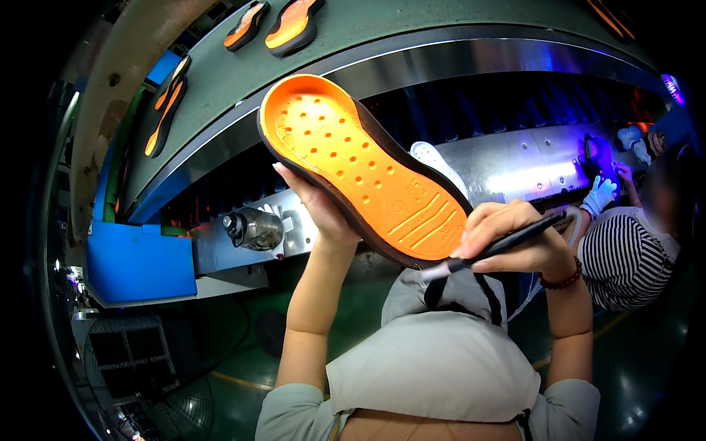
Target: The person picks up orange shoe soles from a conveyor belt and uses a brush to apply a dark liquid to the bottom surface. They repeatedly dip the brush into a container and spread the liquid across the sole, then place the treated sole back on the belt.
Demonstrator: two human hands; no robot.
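An orange shoe sole [353,165] with a black rim is held up in front of me, its dimpled inner face turned my way. My left hand [323,206] grips it by the left edge, most of the fingers hidden behind it. Between the fingers of my right hand [515,235] is a black-handled brush [507,242]. Its pale bristle end lies close to the sole's lower edge; whether they touch I cannot tell.
Several orange-and-black soles [291,26] lie on a green conveyor belt [382,18]. A metal pot [254,228] stands on the steel ledge at left, and a white sole [439,163] rests behind mine. At right is a co-worker in a striped top [632,253] with a gloved hand [599,195].
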